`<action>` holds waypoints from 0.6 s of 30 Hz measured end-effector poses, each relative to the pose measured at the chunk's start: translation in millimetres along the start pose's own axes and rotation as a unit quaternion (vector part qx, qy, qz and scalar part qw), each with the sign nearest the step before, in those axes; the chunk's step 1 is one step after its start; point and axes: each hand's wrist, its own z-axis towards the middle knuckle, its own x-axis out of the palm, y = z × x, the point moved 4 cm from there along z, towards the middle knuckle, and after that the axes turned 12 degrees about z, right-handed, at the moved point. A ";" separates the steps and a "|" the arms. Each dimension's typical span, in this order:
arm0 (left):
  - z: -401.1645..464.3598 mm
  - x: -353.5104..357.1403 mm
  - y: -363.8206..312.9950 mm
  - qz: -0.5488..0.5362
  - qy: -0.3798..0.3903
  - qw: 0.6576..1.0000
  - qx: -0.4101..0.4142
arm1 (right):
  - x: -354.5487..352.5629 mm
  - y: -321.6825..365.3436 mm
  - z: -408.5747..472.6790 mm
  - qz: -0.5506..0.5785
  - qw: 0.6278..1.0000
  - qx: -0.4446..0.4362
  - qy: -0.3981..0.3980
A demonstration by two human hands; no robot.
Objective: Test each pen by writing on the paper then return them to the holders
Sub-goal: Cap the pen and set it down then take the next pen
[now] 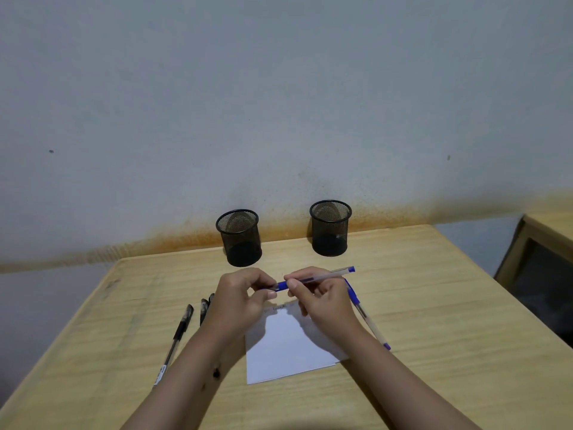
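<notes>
Both hands hold one blue pen (pixel 322 276) level above the white paper (pixel 290 346). My left hand (pixel 242 299) pinches its blue cap end, and my right hand (pixel 322 301) grips the clear barrel. A second blue pen (pixel 367 315) lies on the table right of the paper. Left of the paper lies a black pen (pixel 176 339), with two more black pens (pixel 206 305) partly hidden behind my left hand. Two black mesh holders, the left holder (pixel 239 237) and the right holder (pixel 330 228), stand upright at the back; I see no pens in them.
The wooden table (pixel 434 305) stands against a grey wall. Its left edge runs diagonally past the black pens. Another piece of wooden furniture (pixel 539 243) stands off to the right, across a gap.
</notes>
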 end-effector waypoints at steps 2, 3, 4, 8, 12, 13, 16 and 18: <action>1.2 -4.7 -2.8 0.010 -0.001 1.000 0.029 | -1.7 0.9 1.4 -0.019 1.000 0.000 0.014; 3.1 -7.7 -4.2 0.012 0.001 0.999 0.043 | -3.8 2.9 3.3 -0.026 0.999 0.006 0.023; 5.9 -11.2 -6.0 0.010 0.001 0.998 0.058 | -6.2 6.0 5.7 -0.031 0.999 0.017 0.039; 15.0 -24.0 -12.1 0.026 -0.027 0.991 0.131 | -8.4 14.2 12.8 0.155 0.964 0.160 0.144; 7.7 -19.3 -10.3 0.080 -0.048 0.977 0.192 | -10.9 12.8 10.6 0.177 0.936 0.273 0.137; 4.1 -17.0 -7.2 0.088 -0.053 0.977 0.187 | -11.5 13.6 8.9 0.134 0.942 0.277 0.130; -10.1 -12.2 9.3 0.119 -0.068 0.984 0.113 | -23.2 21.9 7.5 0.018 0.964 0.255 0.077; -20.7 -12.5 25.7 0.150 -0.065 0.986 0.021 | -44.4 26.7 10.9 -0.067 0.975 0.213 0.015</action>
